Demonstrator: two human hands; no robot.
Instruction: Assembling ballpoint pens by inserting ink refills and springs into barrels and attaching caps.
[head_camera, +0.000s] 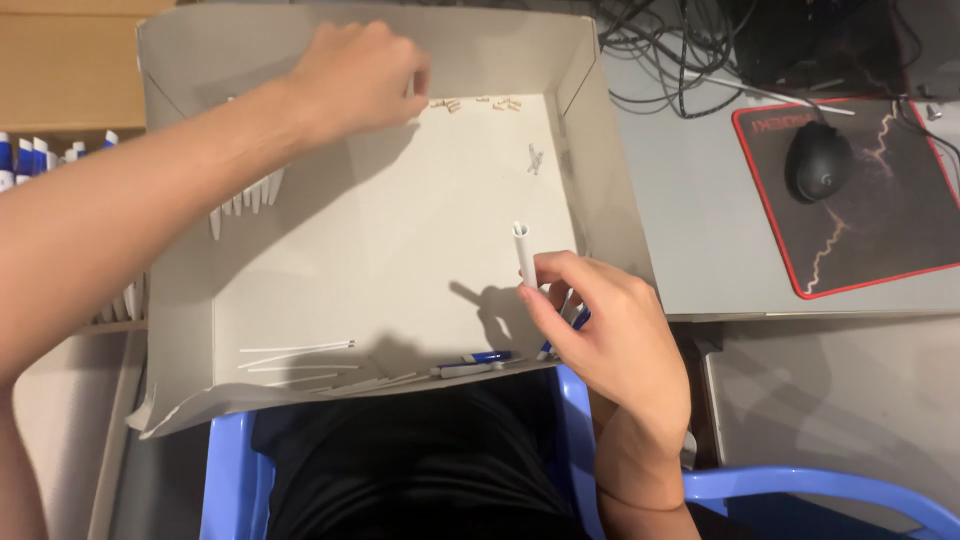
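Two hands: right (600, 320) grips one white tube (524, 255).

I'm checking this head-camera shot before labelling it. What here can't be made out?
- Left hand: fingertips curl away from the camera, so what they pinch near the small brown bits is hidden.
- White tube: lower end covered by the right hand.
- White pointed parts: partly under the left forearm.
- Blue-and-white pens: cut off by the left edge.
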